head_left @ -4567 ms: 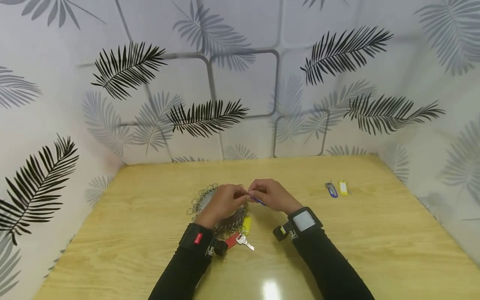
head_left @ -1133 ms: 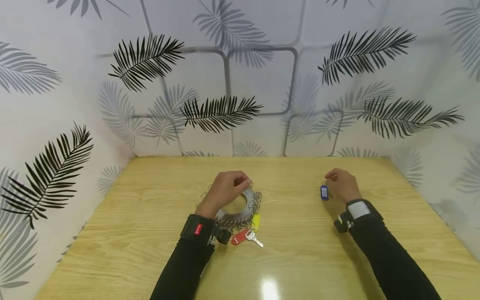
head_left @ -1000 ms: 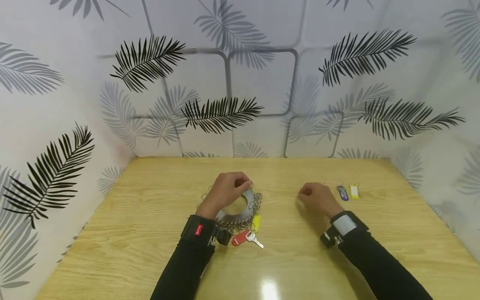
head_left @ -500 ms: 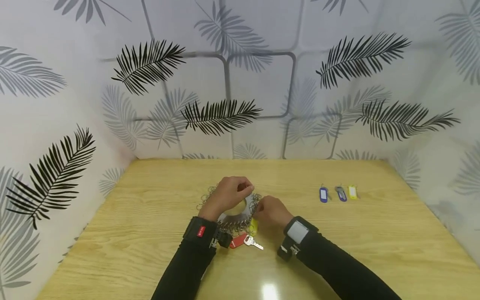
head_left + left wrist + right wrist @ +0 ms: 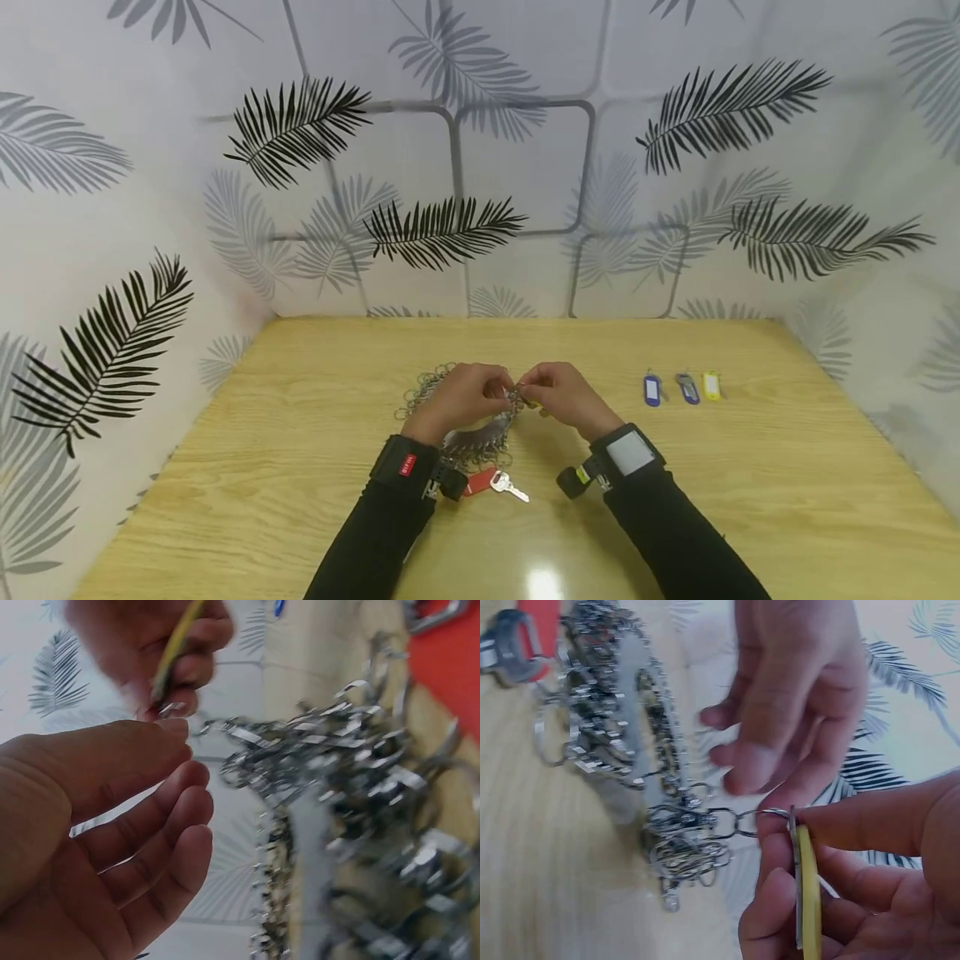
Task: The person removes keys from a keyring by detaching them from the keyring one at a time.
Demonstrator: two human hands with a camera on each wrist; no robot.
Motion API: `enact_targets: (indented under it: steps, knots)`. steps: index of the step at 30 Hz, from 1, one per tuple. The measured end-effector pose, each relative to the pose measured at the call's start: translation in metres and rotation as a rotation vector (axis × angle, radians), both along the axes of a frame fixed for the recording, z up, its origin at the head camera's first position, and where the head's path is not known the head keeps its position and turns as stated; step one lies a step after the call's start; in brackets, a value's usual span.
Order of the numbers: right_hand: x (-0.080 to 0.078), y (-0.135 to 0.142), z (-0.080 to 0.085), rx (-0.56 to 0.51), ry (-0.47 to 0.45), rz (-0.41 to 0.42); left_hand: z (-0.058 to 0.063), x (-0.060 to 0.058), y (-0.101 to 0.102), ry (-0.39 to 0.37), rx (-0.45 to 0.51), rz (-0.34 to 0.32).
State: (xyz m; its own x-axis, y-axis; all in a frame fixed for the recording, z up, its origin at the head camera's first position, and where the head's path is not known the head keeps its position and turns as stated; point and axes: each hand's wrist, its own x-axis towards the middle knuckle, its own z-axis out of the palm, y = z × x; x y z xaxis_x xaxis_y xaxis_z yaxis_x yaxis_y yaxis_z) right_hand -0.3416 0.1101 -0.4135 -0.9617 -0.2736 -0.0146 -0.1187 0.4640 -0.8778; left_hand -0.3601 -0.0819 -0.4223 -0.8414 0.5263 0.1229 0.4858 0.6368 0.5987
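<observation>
My right hand [image 5: 566, 396] pinches a yellow key tag [image 5: 808, 900] between thumb and fingers, seen edge-on with a flat metal edge beside it. A split ring [image 5: 776, 814] at its top links to small chain loops on the metal disc [image 5: 480, 437], which is fringed with many key rings [image 5: 682, 847]. My left hand [image 5: 468, 400] is over the disc's far right side. Its thumb tip is close to the tag's ring, and the right wrist view shows its fingers loosely bent, gripping nothing visible. At the disc's near edge lies a red key tag [image 5: 480, 482] with a silver key [image 5: 508, 486].
Toward the right on the wooden table [image 5: 750, 483] lie two blue key tags [image 5: 652, 390] and a yellow key tag [image 5: 711, 385], side by side with keys. A patterned wall [image 5: 480, 167] borders the table's back.
The blue tag once between both hands now lies in the row at right. My right hand has come back to the disc and raised the yellow tag from its near side.
</observation>
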Motion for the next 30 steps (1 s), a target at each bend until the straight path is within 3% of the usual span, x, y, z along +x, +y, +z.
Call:
enact_targets:
  steps: [5, 12, 22, 30]
  knots:
    - [0.003, 0.001, 0.002, 0.023, 0.041, 0.022, -0.007, 0.002, 0.010, 0.035, -0.022, -0.027]
    - [0.000, 0.001, 0.003, 0.005, 0.084, 0.064, -0.005, 0.003, 0.013, 0.111, -0.027, -0.008]
    - [-0.003, 0.003, -0.004, -0.007, 0.032, 0.045, -0.008, 0.004, 0.012, 0.051, 0.046, 0.021]
    - [-0.008, 0.004, -0.007, -0.029, 0.044, 0.043, -0.009, 0.002, 0.011, 0.086, 0.017, 0.009]
